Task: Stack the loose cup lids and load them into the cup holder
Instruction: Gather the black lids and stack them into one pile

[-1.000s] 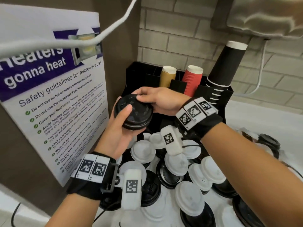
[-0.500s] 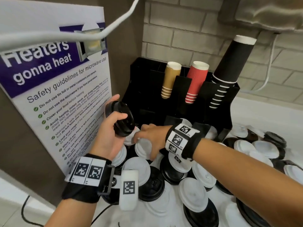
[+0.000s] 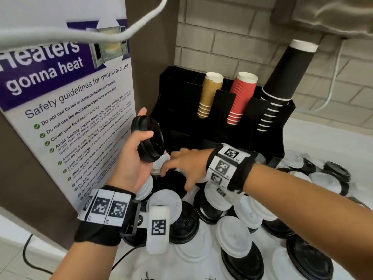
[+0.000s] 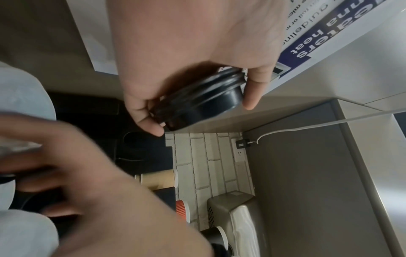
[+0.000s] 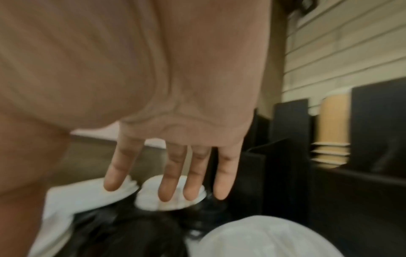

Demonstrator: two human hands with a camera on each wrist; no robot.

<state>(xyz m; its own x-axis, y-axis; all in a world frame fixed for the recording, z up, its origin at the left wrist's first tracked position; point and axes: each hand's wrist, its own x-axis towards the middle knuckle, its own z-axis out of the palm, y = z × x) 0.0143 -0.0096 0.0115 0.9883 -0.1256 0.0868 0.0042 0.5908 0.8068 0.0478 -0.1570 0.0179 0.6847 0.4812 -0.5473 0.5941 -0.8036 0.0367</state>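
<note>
My left hand (image 3: pixel 139 142) grips a short stack of black cup lids (image 3: pixel 148 139) (image 4: pixel 204 102), tilted on edge, left of the black cup holder (image 3: pixel 282 118). My right hand (image 3: pixel 181 164) reaches down over the loose lids with straight, spread fingers (image 5: pixel 169 182) just above a small white lid (image 5: pixel 153 200) and a black lid (image 3: pixel 171 181); it holds nothing. Black and white loose lids (image 3: pixel 234 237) cover the counter in front of the holder.
The holder carries a tan cup stack (image 3: pixel 210 93), a red cup stack (image 3: pixel 240 96) and a tall black cup stack (image 3: pixel 282 81). A microwave safety poster (image 3: pixel 66 110) stands close on the left. A white cable (image 3: pixel 113 33) hangs overhead. Brick wall behind.
My right hand has left the black lid stack and dropped to the loose lids on the counter. My left hand now holds the stack alone, tilted and shifted left.
</note>
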